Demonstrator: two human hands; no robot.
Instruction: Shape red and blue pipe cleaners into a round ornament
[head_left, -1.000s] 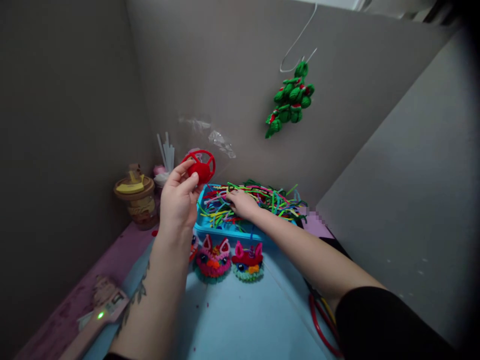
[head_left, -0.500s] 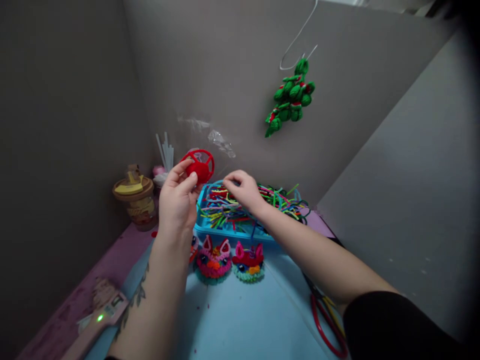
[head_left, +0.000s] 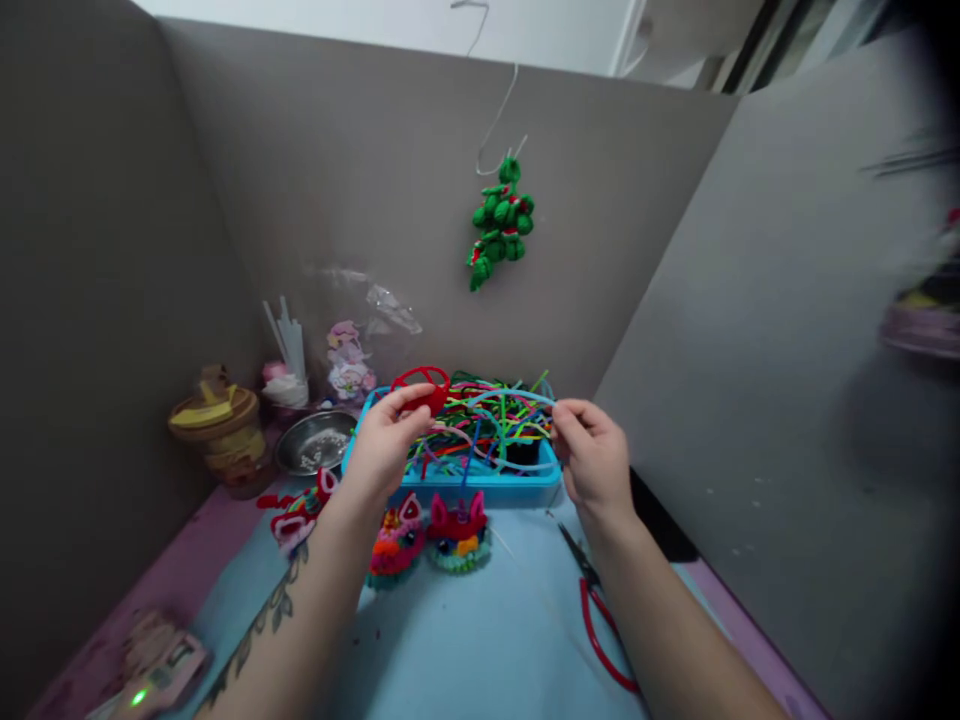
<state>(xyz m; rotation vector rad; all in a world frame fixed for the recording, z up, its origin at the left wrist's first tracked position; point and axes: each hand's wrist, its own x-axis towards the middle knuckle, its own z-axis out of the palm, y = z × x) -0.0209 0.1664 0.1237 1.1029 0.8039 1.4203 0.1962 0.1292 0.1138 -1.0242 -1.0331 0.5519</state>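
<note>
My left hand point(head_left: 384, 440) pinches a red openwork round piece point(head_left: 436, 400), with spokes and a solid red part, at the near-left part of the blue tray point(head_left: 487, 493). My right hand point(head_left: 596, 455) has its thumb and fingers closed on a light blue pipe cleaner point(head_left: 517, 393), which curves left above the tray. Colourful pipe cleaners point(head_left: 480, 465) lie tangled in the tray. Below, two fuzzy animal-face ornaments stand side by side: a pink one point(head_left: 394, 550), partly behind my left forearm, and a red-and-teal one point(head_left: 459, 540).
Red-handled scissors point(head_left: 592, 610) lie beside my right forearm. To the left are another fuzzy ornament point(head_left: 296, 520), a metal bowl point(head_left: 313, 443), a lidded cup point(head_left: 229, 440) and a pink device with a green light point(head_left: 161, 665). A green ornament point(head_left: 501, 225) hangs at the back panel.
My right hand has moved from above the tray to its right side, with a light blue pipe cleaner now visible in it. My left hand has lowered the red piece toward the tray. The view has shifted.
</note>
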